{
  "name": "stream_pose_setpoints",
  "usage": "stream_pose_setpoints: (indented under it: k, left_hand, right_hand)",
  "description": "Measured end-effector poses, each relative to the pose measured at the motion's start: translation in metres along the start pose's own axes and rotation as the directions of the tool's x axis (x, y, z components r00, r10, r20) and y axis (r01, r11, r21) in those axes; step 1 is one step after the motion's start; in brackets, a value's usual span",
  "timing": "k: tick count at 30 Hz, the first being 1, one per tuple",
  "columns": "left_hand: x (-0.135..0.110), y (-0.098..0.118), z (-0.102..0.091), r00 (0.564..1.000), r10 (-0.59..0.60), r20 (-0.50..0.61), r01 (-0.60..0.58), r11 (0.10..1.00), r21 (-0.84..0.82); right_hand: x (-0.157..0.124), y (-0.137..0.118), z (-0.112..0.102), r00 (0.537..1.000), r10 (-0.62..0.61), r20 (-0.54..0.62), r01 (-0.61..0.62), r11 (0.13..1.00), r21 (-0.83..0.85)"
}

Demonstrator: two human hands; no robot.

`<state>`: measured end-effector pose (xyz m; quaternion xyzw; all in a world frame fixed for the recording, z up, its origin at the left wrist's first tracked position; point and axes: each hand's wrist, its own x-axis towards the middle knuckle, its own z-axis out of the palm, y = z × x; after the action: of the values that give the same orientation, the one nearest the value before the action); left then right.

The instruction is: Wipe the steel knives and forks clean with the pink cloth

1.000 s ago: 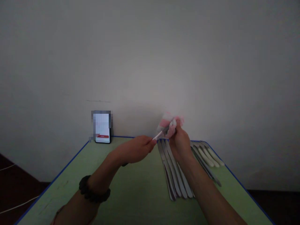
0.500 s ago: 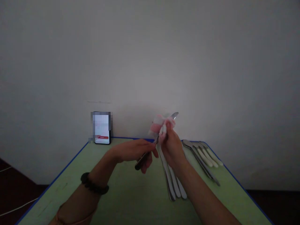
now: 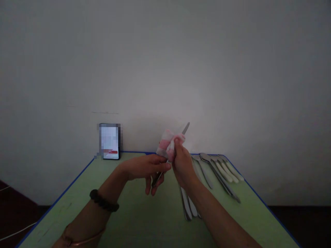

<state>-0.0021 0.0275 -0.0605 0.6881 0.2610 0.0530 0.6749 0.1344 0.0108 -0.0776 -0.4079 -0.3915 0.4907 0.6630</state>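
Observation:
My left hand (image 3: 148,168) grips a table knife (image 3: 186,127) by its handle, which slants down between the fingers. Wrapped around the blade is a pink and white cloth (image 3: 165,143), pinched in my right hand (image 3: 182,160). Only the blade's rounded tip sticks out above the cloth, pointing up and right. Beneath my right forearm, several metal knives (image 3: 186,206) lie on the table, partly hidden by the arm. Just right of that wrist is another piece of metal cutlery (image 3: 206,174).
The green table (image 3: 144,220) has a blue edge and stands against a grey wall (image 3: 165,69). At the back left a lit phone (image 3: 110,141) leans upright. Long metal spoons (image 3: 219,177) and several white-handled utensils (image 3: 227,168) lie at the right.
Both hands, the knife and the cloth have shifted slightly left. The blade points more steeply upward. A piece of cutlery right of my right wrist shows more fully now.

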Motion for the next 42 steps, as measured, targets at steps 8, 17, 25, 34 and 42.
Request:
stream_pose_setpoints:
  k: [8,17,25,34,42]
  left_hand:
    - [-0.019,0.038,0.021,0.977,-0.087,-0.194,0.174,0.852,0.494]
    - [-0.017,0.048,0.036,0.961,-0.083,-0.264,0.233,0.756,0.611]
    - [-0.001,0.028,0.022,0.931,0.110,-0.347,0.163,0.726,0.668]
    - [-0.011,0.042,0.037,0.960,0.125,-0.252,0.109,0.660,0.744]
    - [-0.013,0.046,0.046,0.963,0.176,-0.205,0.069,0.573,0.817]
  right_hand:
    - [0.021,-0.021,-0.018,0.981,-0.025,-0.193,0.030,0.999,0.021]
    - [0.034,-0.033,-0.037,0.925,-0.090,-0.370,0.109,0.994,0.031]
    - [0.000,-0.003,-0.002,0.996,-0.015,-0.085,-0.002,0.980,-0.197]
    - [0.041,-0.027,-0.042,0.943,-0.081,-0.324,0.110,0.991,0.074]
    - [0.053,-0.046,-0.057,0.914,-0.106,-0.392,0.179,0.971,0.156]
